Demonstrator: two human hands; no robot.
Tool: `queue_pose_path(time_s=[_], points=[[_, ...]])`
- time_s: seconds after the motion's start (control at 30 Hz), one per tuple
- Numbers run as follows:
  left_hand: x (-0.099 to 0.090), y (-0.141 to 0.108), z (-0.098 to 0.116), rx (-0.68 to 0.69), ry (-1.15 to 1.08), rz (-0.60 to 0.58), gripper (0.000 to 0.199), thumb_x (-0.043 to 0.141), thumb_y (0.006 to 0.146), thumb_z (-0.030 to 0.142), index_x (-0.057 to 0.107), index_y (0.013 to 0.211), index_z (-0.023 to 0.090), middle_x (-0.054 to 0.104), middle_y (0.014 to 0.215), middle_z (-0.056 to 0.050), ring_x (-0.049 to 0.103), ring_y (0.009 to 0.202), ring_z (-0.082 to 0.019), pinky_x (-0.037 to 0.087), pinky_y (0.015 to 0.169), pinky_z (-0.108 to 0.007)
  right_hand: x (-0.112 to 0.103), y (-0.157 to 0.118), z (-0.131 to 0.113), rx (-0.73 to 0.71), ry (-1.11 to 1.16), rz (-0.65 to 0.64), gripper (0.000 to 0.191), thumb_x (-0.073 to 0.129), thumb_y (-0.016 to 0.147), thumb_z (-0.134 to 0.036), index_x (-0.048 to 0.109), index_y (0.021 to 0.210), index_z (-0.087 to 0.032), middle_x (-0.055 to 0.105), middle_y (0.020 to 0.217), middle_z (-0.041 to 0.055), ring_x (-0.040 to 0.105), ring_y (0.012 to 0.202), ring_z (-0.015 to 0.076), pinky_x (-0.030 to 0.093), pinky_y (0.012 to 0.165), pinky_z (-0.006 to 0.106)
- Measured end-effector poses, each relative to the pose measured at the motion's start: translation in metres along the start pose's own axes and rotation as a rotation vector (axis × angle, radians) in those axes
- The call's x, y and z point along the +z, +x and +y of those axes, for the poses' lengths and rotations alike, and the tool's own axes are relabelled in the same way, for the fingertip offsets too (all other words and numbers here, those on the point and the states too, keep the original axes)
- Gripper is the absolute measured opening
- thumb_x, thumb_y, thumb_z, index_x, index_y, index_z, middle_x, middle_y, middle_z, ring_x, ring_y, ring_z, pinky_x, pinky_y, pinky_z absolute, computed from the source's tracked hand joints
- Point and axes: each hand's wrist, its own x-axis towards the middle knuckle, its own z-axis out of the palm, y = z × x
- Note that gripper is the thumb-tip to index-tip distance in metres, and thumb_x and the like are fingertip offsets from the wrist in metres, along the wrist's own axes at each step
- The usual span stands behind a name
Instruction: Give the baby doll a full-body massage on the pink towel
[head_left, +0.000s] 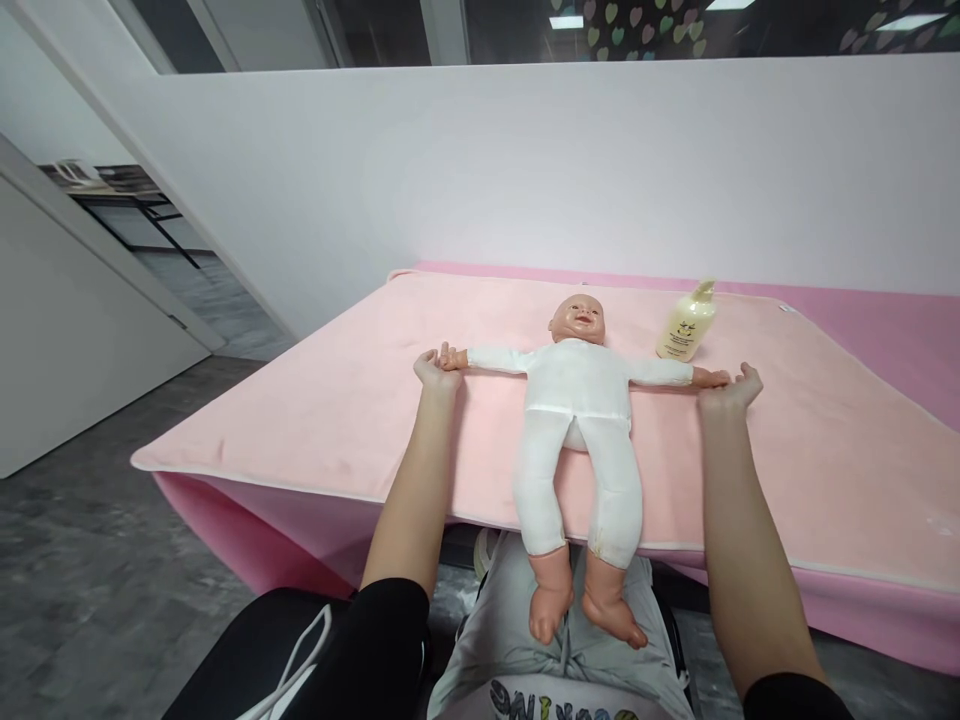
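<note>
A baby doll in white clothing lies face up on a pink blanket, its arms stretched out to both sides. Its bare feet hang past the front edge, above my lap. My left hand is closed round the doll's hand at the end of the arm on the left. On the other side, my right hand grips the doll's other hand, fingers curled. A pale yellow pump bottle leans or stands tilted in view beside the doll's arm, to the right of its head.
The blanket covers a table with a pink cloth beneath. A white wall rises behind it, with windows above. At the left are a door and grey floor. A white cable lies at my left side.
</note>
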Motion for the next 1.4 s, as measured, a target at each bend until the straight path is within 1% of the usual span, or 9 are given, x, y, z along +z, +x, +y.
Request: queue_pose_path(time_s=[0.1,0.23,0.37,0.5,0.57,0.77,1.0,1.23,1.4], points=[[0.002,-0.007,0.008,0.070,-0.032,0.251,0.010,0.046,0.068,0.022,0.047,0.078,0.023,0.063,0.089,-0.004,0.059,0.099,-0.016,0.048,0.081,-0.030,-0.001,-0.008,-0.007,-0.130,-0.122,0.129,0.018,0.040,0.074,-0.035,0.041,0.088,-0.025,0.049,0.101,0.0072,0.054,0.100,0.0223,0.049,0.080,0.041],[0.016,-0.028,0.007,0.370,0.120,0.235,0.025,0.044,0.068,0.021,0.054,0.091,0.022,0.066,0.093,-0.003,0.059,0.101,-0.016,0.045,0.081,-0.028,0.017,-0.046,-0.002,-0.543,-0.277,0.069,0.029,0.041,0.076,-0.036,0.046,0.102,-0.023,0.048,0.115,0.0093,0.048,0.113,0.0210,0.045,0.086,0.036],[0.033,-0.057,-0.018,0.585,0.446,-0.103,0.024,0.044,0.070,0.023,0.059,0.087,0.019,0.058,0.060,0.002,0.060,0.069,-0.015,0.044,0.067,-0.024,0.034,-0.100,0.015,-0.726,-0.482,-0.295,0.027,0.036,0.079,-0.032,0.055,0.092,-0.017,0.055,0.070,0.0028,0.055,0.066,0.0157,0.043,0.062,0.027],[0.039,-0.079,-0.046,0.479,0.859,-0.644,0.020,0.047,0.072,0.025,0.063,0.083,0.017,0.051,0.051,0.004,0.050,0.053,-0.013,0.038,0.055,-0.024,0.036,-0.130,0.026,-0.840,-0.994,-0.685,0.026,0.041,0.079,-0.027,0.063,0.088,-0.018,0.052,0.055,-0.0006,0.048,0.054,0.0137,0.033,0.058,0.024],[0.038,-0.083,-0.052,0.514,1.012,-0.780,0.019,0.050,0.074,0.026,0.063,0.084,0.017,0.054,0.058,0.003,0.050,0.058,-0.013,0.037,0.058,-0.024,0.034,-0.131,0.026,-0.818,-1.176,-0.719,0.028,0.039,0.083,-0.028,0.064,0.092,-0.019,0.056,0.059,0.0011,0.049,0.057,0.0149,0.031,0.058,0.024],[0.034,-0.084,-0.055,0.701,1.098,-0.800,0.023,0.048,0.082,0.028,0.061,0.097,0.016,0.052,0.068,0.000,0.049,0.067,-0.015,0.041,0.067,-0.027,0.033,-0.120,0.020,-0.717,-1.415,-0.636,0.037,0.033,0.089,-0.037,0.062,0.101,-0.017,0.063,0.075,0.0090,0.055,0.068,0.0206,0.032,0.061,0.027],[0.034,-0.080,-0.062,0.748,1.077,-0.818,0.035,0.049,0.084,0.027,0.054,0.116,0.015,0.052,0.083,-0.004,0.051,0.084,-0.018,0.042,0.082,-0.032,0.036,-0.128,0.024,-0.663,-1.161,-0.484,0.035,0.039,0.084,-0.032,0.059,0.108,-0.016,0.063,0.073,0.0073,0.056,0.075,0.0228,0.039,0.073,0.032],[0.035,-0.076,-0.064,0.702,1.111,-0.824,0.035,0.047,0.085,0.030,0.055,0.115,0.013,0.055,0.085,-0.006,0.052,0.086,-0.020,0.043,0.085,-0.035,0.040,-0.123,0.032,-0.286,-0.812,-0.358,0.045,0.049,0.069,-0.026,0.054,0.113,-0.016,0.062,0.099,0.0075,0.056,0.088,0.0199,0.042,0.082,0.030],[0.036,-0.076,-0.063,0.648,1.113,-0.819,0.032,0.044,0.087,0.031,0.058,0.111,0.016,0.060,0.090,-0.007,0.054,0.090,-0.020,0.044,0.086,-0.036,0.040,-0.118,0.039,-0.241,-0.734,-0.345,0.059,0.049,0.069,-0.024,0.041,0.126,-0.014,0.060,0.102,0.0078,0.056,0.091,0.0196,0.043,0.088,0.034]])
